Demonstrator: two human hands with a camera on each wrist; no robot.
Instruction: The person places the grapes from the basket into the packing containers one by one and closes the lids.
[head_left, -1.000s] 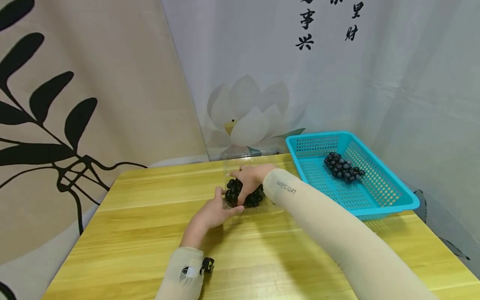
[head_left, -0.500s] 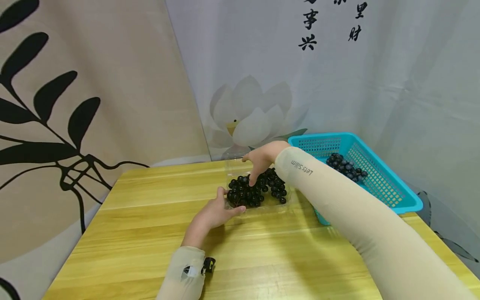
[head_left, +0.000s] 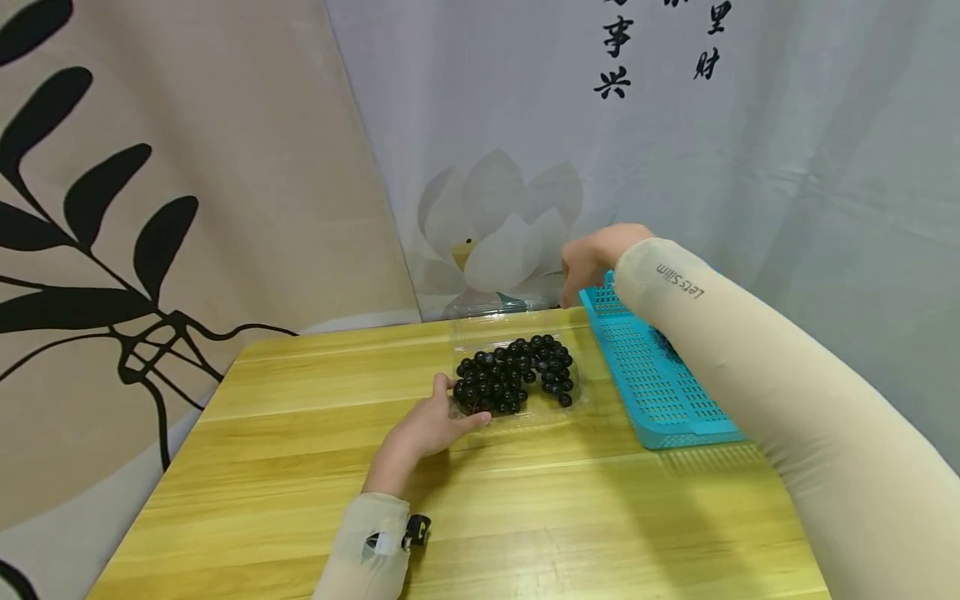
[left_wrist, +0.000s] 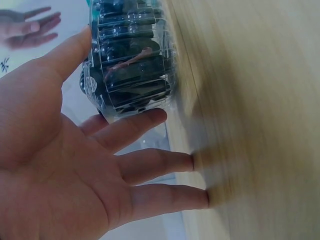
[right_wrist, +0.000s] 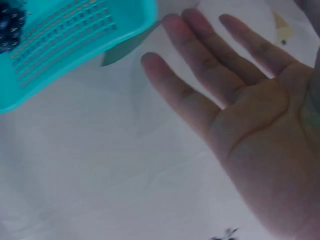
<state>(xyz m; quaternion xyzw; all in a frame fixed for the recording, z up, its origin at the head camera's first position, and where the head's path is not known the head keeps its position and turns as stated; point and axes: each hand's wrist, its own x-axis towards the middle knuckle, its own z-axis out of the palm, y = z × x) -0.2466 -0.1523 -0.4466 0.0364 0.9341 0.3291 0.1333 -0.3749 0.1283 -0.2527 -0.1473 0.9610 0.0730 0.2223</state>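
A: What's sitting where right now?

B: Wooden table [head_left: 300, 500] is taking up most of the frame. Teal basket [head_left: 660, 392] is lying at roughly 3 o'clock from table centre, its far end mostly hidden behind the right sleeve [head_left: 750, 383]. In the right wrist view a few dark berries are showing through its mesh.

A: And the berries?

B: Clear clamshell tray [head_left: 517, 375] is sitting at about 12 o'clock from table centre, just beside the basket's left wall. The dark grape bunch [head_left: 513, 371] is lying inside it, lid [head_left: 491, 310] folded back toward the curtain.

A: Left hand?

B: Left hand [head_left: 431, 425] is bracing the tray's near left corner, at 7 o'clock from the bunch. Fingers are lying nearly straight; thumb and index finger are touching the clear wall, the other fingertips are resting on the wood. Looks like it's pinning the light tray so it isn't sliding.

A: Right hand?

B: Right hand [head_left: 592, 262] is hovering above the basket's far left corner, at 1 o'clock from the tray. Wrist view is showing the palm flat, fingers spread, holding nothing. That frame is blurry, so I can't tell whether a fingertip is grazing the rim; probably clear of it.
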